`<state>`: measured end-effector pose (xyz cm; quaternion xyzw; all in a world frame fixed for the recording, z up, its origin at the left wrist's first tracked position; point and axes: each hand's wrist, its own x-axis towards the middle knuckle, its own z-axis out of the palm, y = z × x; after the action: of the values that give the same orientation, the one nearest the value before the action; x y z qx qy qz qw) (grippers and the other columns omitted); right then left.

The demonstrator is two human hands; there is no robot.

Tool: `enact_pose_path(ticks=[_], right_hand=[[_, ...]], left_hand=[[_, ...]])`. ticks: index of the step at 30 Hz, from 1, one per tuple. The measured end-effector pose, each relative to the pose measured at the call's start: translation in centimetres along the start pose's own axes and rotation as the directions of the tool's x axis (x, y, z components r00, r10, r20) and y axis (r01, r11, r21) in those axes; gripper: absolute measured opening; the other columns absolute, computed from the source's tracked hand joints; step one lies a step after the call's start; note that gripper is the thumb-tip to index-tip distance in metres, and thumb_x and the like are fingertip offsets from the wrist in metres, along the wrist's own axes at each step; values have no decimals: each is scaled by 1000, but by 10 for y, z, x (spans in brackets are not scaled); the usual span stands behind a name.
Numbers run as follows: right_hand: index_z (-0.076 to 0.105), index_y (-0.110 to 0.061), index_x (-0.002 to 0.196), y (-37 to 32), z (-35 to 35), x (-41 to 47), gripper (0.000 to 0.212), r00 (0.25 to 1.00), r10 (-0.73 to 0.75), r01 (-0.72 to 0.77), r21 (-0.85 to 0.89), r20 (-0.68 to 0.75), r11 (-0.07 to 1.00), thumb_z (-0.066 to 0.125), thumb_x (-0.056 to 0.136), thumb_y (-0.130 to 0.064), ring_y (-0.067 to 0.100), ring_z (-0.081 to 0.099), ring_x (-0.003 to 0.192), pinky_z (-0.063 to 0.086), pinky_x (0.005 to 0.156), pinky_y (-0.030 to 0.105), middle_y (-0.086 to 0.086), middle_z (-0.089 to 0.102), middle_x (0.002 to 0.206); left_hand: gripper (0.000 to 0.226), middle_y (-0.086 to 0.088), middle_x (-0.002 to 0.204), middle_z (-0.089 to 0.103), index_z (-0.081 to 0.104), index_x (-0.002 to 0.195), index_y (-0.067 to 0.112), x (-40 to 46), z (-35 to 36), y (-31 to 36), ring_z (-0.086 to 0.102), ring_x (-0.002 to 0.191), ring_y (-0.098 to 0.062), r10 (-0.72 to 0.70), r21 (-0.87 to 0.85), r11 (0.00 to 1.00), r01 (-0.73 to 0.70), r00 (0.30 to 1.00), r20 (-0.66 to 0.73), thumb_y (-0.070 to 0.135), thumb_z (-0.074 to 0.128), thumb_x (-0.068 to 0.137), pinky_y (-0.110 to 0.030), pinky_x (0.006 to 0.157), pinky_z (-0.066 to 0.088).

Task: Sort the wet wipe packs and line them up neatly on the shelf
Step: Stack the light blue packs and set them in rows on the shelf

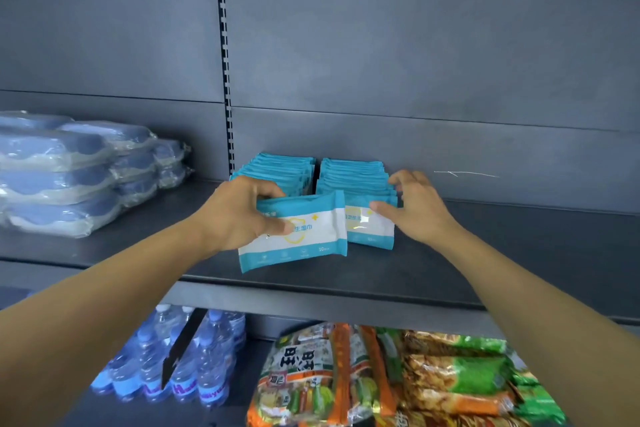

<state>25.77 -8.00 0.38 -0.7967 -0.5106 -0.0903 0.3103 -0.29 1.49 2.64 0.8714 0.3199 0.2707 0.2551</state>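
Teal wipe pack [304,229] upright in left hand [239,215]

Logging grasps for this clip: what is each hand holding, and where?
Left hand grips a wipe pack at its upper left end. Right hand holds nothing; its fingers touch the right row.

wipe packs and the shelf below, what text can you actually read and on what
"生湿巾": held wipe pack, partly behind the left hand.
"10": same pack, lower right; the letters after it are blurred.
"旺旺": snack bag on the lower shelf; smaller print unreadable.
Water bottles: purple lettering, blurred.
Front pack of the right row: print blurred.
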Motion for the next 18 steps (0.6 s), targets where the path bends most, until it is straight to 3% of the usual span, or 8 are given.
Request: enact_pose_path(ticks=[2, 5, 8, 10, 14, 18], right_hand=[[49, -13, 126, 5, -11, -4, 39, 999, 7, -4, 90, -43, 996, 58, 91, -29, 20, 54, 110, 43, 92, 29, 7, 49, 125], [49, -12, 128, 9, -28, -16, 31, 1000, -1, 4, 129, -22, 992, 46, 97, -15, 19, 54, 110, 37, 90, 22, 7, 51, 127], [49, -18, 128, 7, -35, -28, 30, 997, -24, 11, 174, 70, 985, 38, 100, -17, 12, 50, 108, 36, 88, 21, -1, 53, 123], [49, -20, 129, 4, -34, -31, 30, 993, -27, 3, 205, 112, 979, 39, 100, -23, 10, 50, 105, 35, 86, 21, -4, 53, 121], [46, -22, 131, 5, -20, -32, 49, 985, -35, -4, 219, 170, 976, 62, 87, -37, 9, 55, 102, 41, 86, 23, -6, 54, 122], [32, -27, 137, 7, -3, -35, 79, 985, -62, 56, 46, 158, 997, 77, 73, -36, 13, 52, 109, 46, 95, 35, -4, 43, 132]], left_hand=[[18, 10, 79, 67, 67, 77, 24, 10, 10, 10, 58, 70, -9, 30, 4, 1000, -31, 998, 47, 19, 83, 70, -14, 64, 42], [22, 9, 83, 64, 65, 84, 22, 27, 29, 23, 56, 76, -12, 84, -3, 996, -85, 988, 133, 21, 82, 71, -19, 70, 41], [31, 11, 94, 59, 64, 100, 18, 43, 48, 32, 53, 90, -11, 112, 59, 990, -126, 974, 199, 23, 80, 74, -19, 80, 35], [29, 11, 96, 59, 63, 100, 19, 54, 59, 34, 56, 97, -14, 120, 69, 988, -137, 971, 206, 22, 79, 75, -20, 83, 37], [41, 4, 111, 53, 61, 115, 27, 65, 76, 28, 43, 114, -20, 135, 284, 947, -151, 988, 72, 35, 75, 77, -35, 99, 36], [59, 1, 118, 36, 46, 125, 32, 55, 83, 26, 33, 113, -19, 282, 501, 845, -190, 953, -114, 44, 73, 75, -31, 95, 29]])
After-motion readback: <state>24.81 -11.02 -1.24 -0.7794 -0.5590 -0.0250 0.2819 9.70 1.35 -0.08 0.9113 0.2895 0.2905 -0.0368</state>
